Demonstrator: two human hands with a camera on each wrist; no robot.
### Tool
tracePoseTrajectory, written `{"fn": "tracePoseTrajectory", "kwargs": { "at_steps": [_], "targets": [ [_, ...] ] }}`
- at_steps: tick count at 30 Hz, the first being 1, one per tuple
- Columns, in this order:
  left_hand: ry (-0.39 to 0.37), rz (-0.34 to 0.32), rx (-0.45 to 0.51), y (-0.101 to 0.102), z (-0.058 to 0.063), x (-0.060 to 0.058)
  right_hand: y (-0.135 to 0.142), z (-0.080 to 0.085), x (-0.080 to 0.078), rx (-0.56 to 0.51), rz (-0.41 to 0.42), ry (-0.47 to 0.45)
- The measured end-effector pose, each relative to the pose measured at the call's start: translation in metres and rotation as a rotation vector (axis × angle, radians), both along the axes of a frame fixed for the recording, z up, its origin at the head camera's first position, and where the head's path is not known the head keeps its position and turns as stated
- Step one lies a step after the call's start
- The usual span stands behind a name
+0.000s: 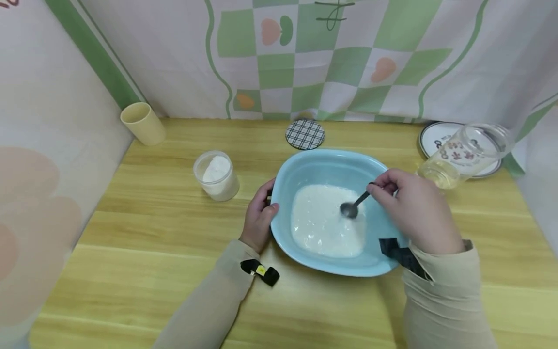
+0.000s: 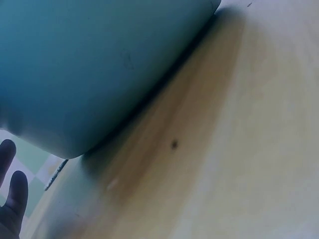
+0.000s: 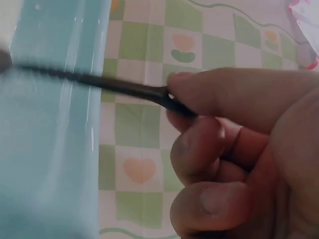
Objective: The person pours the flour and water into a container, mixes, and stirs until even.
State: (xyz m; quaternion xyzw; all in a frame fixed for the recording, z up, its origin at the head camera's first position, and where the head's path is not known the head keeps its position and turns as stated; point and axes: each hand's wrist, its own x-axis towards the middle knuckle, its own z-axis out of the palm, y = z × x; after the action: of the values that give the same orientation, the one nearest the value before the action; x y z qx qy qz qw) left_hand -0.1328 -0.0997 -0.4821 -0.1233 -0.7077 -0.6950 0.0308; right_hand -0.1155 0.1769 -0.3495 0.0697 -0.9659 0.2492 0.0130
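A light blue basin (image 1: 322, 266) on the table holds white liquid (image 1: 322, 223). My left hand (image 1: 257, 220) grips its left side, the thumb against the rim and the fingers beside the outer wall. In the left wrist view, fingertips (image 2: 17, 191) show near the basin's underside (image 2: 99, 74). My right hand (image 1: 418, 208) pinches a small dark spoon (image 1: 348, 210) by the handle end, over the basin's right side. The spoon's bowl is at the liquid's surface; whether it dips in is unclear. In the right wrist view, the thumb and index finger hold the spoon handle (image 3: 124, 86).
Left of the basin stands a clear jar (image 1: 220, 182) of white powder, with a yellow cup (image 1: 143, 123) farther back. A checked coaster (image 1: 305, 134) lies behind the basin. At right, a glass jar (image 1: 464, 155) with pale yellow liquid stands before a patterned plate (image 1: 436, 132).
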Motion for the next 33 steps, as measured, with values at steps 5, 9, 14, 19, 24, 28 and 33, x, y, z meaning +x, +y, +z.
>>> {"fn": "tracePoseTrajectory", "kwargs": {
  "at_steps": [5, 9, 14, 19, 24, 28, 33],
  "targets": [
    [-0.009, 0.006, -0.005, 0.000, 0.001, 0.000, -0.014, 0.003, 0.005, -0.046, 0.148, -0.043],
    [-0.014, 0.008, -0.001, 0.000, 0.001, 0.000, -0.029, 0.003, 0.012, -0.136, 0.336, -0.086],
    [-0.005, 0.007, -0.001, 0.000, 0.000, -0.001, -0.029, 0.001, 0.012, -0.160, 0.340, -0.059],
    [0.012, -0.002, 0.000, 0.000, -0.001, -0.001, -0.017, 0.000, 0.008, -0.071, 0.167, 0.045],
    [0.005, 0.002, -0.011, 0.000, -0.001, 0.000, -0.016, -0.001, 0.005, -0.025, 0.077, 0.087],
    [-0.001, 0.013, -0.026, -0.001, 0.000, 0.001, -0.032, -0.004, 0.008, -0.060, 0.258, 0.052],
    [0.015, 0.013, -0.020, 0.000, -0.001, -0.001, -0.037, -0.004, 0.015, -0.166, 0.440, -0.007]
  ]
}}
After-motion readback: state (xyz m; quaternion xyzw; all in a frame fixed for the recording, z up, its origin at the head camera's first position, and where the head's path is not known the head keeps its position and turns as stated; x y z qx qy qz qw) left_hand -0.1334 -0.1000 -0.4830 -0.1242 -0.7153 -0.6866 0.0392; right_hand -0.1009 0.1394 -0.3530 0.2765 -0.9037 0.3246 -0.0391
